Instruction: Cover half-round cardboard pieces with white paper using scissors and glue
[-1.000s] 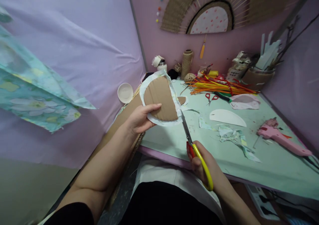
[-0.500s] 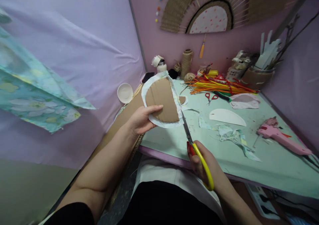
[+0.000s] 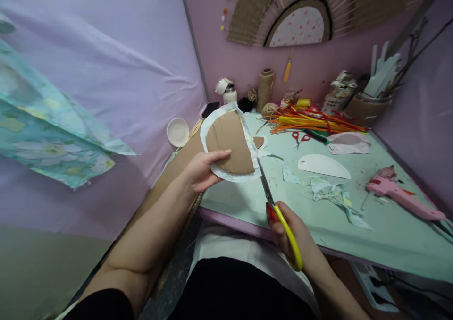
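Note:
My left hand (image 3: 203,170) pinches a half-round cardboard piece (image 3: 230,138), thumb on its brown face and fingers beneath. Pale floral fabric (image 3: 206,130) sticks out as a border all around the cardboard. In my right hand (image 3: 288,228) are scissors (image 3: 288,235) with yellow and red handles. Their blades point up and away, with the tips at the fabric border along the piece's lower right side. Whether fabric lies between the blades I cannot tell. A thin fabric strip (image 3: 272,156) lies just beyond the tips.
On the pale green table lie fabric scraps (image 3: 331,192), a white half-round piece (image 3: 323,166), a pink glue gun (image 3: 399,192) and small red scissors (image 3: 299,138). Orange and yellow strips (image 3: 304,120), twine (image 3: 265,91) and a jar (image 3: 230,94) stand farther back. Floral cloth (image 3: 53,131) hangs at left.
Both hands, the cardboard piece and the scissors keep nearly the same place. The view has shifted very slightly.

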The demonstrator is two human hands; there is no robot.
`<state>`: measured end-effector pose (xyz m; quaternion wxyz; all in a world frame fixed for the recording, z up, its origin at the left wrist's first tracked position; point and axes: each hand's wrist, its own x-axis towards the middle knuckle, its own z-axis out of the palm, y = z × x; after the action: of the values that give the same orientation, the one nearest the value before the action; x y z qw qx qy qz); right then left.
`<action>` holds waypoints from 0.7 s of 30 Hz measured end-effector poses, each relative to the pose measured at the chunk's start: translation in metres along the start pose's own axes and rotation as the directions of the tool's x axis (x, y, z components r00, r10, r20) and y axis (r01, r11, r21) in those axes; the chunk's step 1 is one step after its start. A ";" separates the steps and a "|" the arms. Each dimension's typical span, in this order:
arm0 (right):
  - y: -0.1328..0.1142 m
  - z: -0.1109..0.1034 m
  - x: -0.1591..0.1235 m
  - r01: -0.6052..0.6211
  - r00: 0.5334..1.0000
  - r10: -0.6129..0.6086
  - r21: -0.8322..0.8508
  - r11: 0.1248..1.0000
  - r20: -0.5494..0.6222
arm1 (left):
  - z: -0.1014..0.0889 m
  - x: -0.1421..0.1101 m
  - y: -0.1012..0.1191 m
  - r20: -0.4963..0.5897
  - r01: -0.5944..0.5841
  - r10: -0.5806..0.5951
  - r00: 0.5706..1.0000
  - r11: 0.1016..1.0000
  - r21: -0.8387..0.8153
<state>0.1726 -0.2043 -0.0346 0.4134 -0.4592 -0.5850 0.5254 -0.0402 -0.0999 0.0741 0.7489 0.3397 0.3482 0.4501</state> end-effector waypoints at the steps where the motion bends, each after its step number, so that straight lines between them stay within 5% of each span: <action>1: 0.000 0.000 0.000 0.021 1.000 -0.021 -0.004 1.000 0.004 | 0.000 0.000 0.000 0.002 0.002 -0.002 1.000 1.000 -0.001; 21: -0.002 0.000 -0.001 0.031 0.999 -0.030 -0.046 0.998 0.011 | 0.003 -0.007 -0.009 -0.020 0.088 -0.088 0.996 0.996 0.016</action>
<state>0.1729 -0.2048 -0.0323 0.4075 -0.4571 -0.6060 0.5076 -0.0364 -0.1100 0.0696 0.7618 0.3259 0.3736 0.4169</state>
